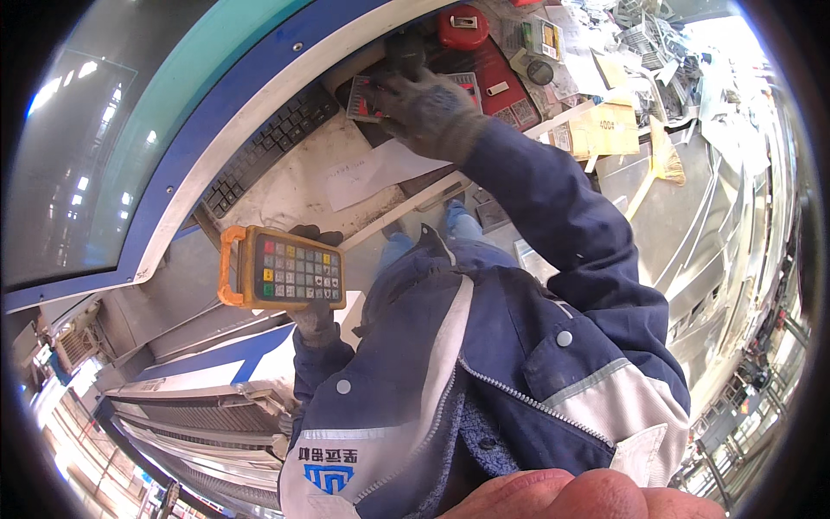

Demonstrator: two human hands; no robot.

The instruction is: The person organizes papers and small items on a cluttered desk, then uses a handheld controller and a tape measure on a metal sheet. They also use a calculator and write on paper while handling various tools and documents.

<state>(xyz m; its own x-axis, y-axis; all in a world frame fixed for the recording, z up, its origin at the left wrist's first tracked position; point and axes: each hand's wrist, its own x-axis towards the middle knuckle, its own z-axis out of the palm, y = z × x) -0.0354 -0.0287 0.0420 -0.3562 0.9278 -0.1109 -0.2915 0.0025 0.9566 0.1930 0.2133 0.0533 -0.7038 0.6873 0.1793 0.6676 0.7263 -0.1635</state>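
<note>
My left hand (316, 323), in a grey glove with dark fingertips, grips a yellow handheld remote control (300, 270) from below and behind. Its keypad of coloured and grey keys faces up, and a yellow guard loop sticks out at its left end. My gloved right hand (428, 108) reaches forward over the desk, across a small grey tray (354, 98) with red items in it. Just beyond its fingers is a dark rounded object (406, 50), too dim to name. Whether those fingers hold anything is unclear.
A black keyboard (272, 147) lies left of a paper sheet (372, 173) on the desk, below a large blue-framed screen (112, 156). Behind my right hand are a red round case (463, 28) and a tape measure (540, 72). A cardboard box (605, 130), a broom (664, 160) and metal scraps stand farther right.
</note>
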